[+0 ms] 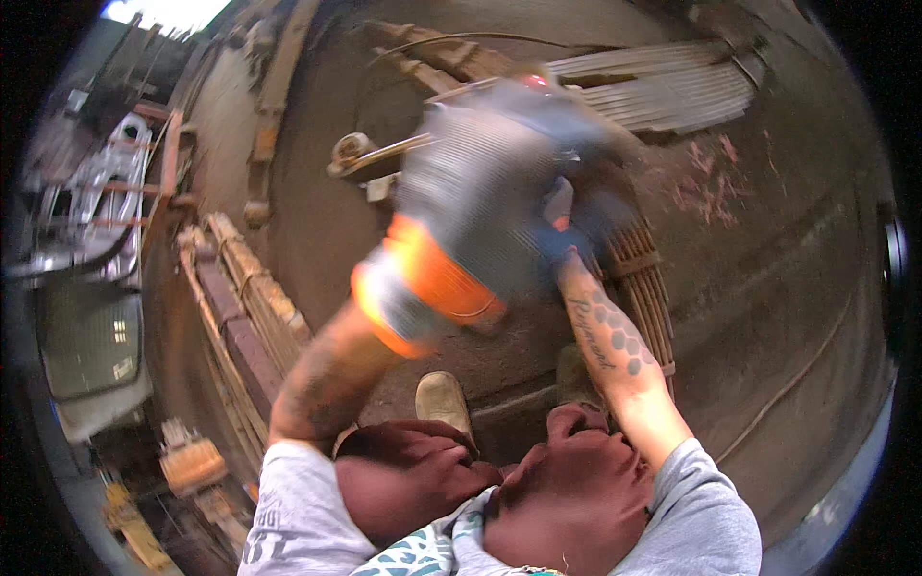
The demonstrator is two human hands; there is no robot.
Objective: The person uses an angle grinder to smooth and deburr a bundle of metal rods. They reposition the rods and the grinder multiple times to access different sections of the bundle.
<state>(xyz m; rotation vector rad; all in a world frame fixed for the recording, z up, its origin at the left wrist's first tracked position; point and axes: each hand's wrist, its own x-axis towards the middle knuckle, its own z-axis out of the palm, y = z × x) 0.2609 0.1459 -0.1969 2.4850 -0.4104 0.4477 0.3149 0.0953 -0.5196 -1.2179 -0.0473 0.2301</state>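
Observation:
Both my hands are raised close together in front of me, heavily smeared by motion. My left hand wears a grey glove with a wide orange and pale cuff. Beside and partly behind it, my right hand wears a dark blue glove. A small red spot shows at the top edge of the blur, on something I cannot make out. The fingers of both hands are too blurred to read, and whatever may be between them is hidden. Below the right hand lies a bundle of long, rusty brown strips.
Ribbed metal sheets lie on the brown floor ahead. Long timber-like pieces lie to the left, near a vehicle window panel and a silvery metal frame. A rod with a round end lies beyond my hands. My boot stands below.

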